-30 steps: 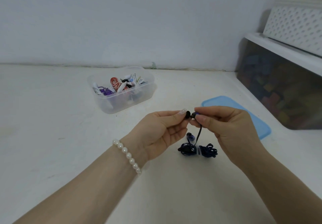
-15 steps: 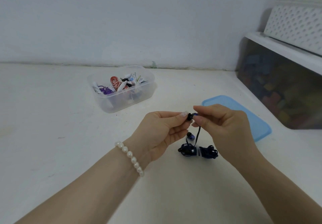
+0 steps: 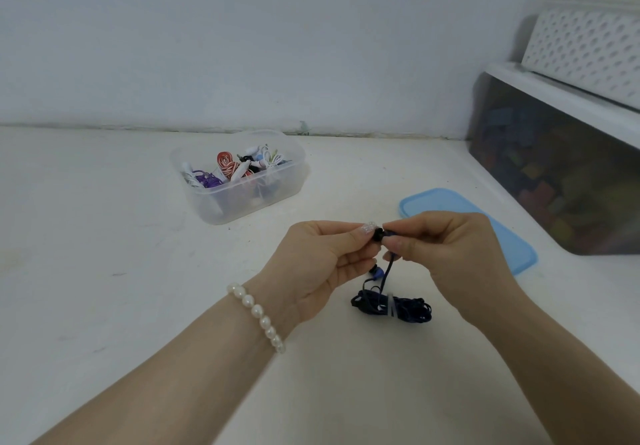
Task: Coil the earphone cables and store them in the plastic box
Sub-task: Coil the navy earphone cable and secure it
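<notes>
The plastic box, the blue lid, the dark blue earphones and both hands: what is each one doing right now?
Clear plastic box: open, coiled earphones inside.
Flat blue plastic lid: off the box, lying on the table.
Dark blue earphone cable bundle: coiled, white tie round its middle.
Black earbud: pinched between both hands.
Second earbud: dangling free.
Left hand: pinching the black earbud.
Right hand: pinching the black earbud too.

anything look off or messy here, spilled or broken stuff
Nothing spilled or visibly broken. The blue lid lies off the plastic box, which stands open with coiled earphones inside. The dark blue earphone cable is bundled with a white tie, one earbud pinched between left hand and right hand.
</notes>
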### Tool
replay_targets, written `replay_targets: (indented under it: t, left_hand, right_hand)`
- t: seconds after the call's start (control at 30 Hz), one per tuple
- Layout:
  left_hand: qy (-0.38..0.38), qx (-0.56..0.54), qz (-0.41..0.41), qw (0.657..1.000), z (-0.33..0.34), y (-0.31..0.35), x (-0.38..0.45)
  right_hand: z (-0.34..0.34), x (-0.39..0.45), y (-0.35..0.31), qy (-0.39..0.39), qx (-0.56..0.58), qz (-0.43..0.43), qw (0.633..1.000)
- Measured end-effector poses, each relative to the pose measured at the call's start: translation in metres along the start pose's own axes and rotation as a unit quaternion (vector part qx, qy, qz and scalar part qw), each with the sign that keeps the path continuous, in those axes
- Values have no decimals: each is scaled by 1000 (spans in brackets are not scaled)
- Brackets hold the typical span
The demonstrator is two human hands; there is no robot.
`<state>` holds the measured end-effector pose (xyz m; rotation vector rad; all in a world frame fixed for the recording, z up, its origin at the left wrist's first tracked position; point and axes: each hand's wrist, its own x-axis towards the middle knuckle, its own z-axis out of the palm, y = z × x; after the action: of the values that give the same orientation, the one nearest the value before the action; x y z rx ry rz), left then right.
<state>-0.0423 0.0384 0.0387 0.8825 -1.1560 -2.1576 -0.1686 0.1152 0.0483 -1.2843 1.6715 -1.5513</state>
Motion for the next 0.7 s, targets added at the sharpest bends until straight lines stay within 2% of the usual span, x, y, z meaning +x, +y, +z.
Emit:
replay_targets:
  t: [0.5,0.7]
  left_hand:
    - [-7,2,22,1000,5,-4,-3]
    - [-4,38,49,998,5,-5,-4]
  right_hand:
    - [4,-1,4,70,-90,-10,993]
    - [3,-2,1,57,-112,-14,992]
